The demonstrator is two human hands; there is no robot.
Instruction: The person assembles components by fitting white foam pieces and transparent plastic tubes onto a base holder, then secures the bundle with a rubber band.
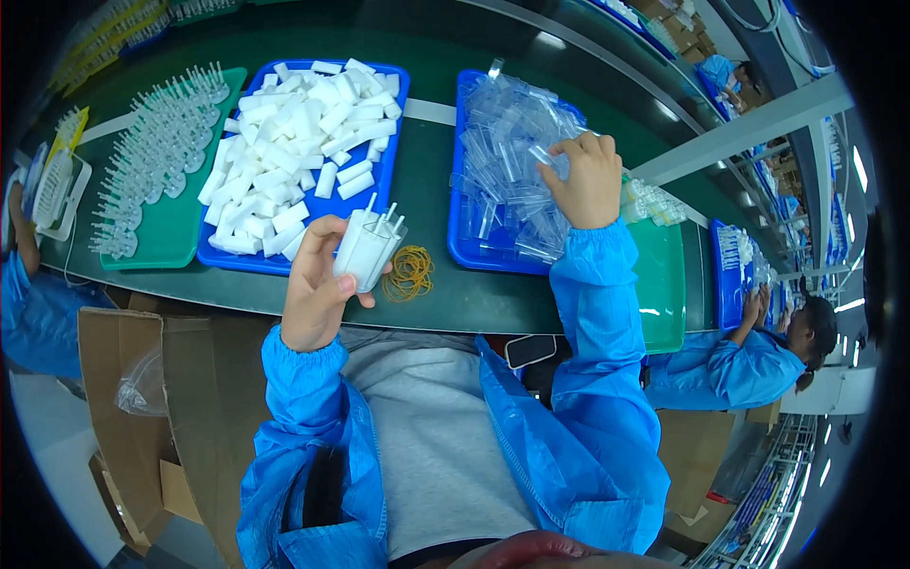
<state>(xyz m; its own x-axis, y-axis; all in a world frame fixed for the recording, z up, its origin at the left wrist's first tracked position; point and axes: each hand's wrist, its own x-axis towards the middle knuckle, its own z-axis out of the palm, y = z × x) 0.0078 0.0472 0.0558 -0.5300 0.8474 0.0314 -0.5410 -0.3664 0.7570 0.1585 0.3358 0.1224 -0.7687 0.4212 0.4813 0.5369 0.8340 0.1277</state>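
Note:
My left hand (318, 289) is wrapped round a clear plastic cup with white blocks inside (365, 252). Thin white prongs stick out of its top. Over the blue tray of clear plastic pieces (457, 209), my right hand (590, 180) pinches a small clear plastic piece (540, 155) between thumb and fingers. Beside my left hand, a heap of yellow-brown rubber bands (409, 273) lies on the green table. White rectangular blocks (322, 123) fill another blue tray (406, 85) behind that hand.
A green tray (152, 251) at left bears rows of clear parts with thin stems. Another green tray (662, 294) stands at right, with clear parts at its far end. A metal post (749, 123) slants across at right. Co-workers sit on both sides; a cardboard box (213, 408) stands below left.

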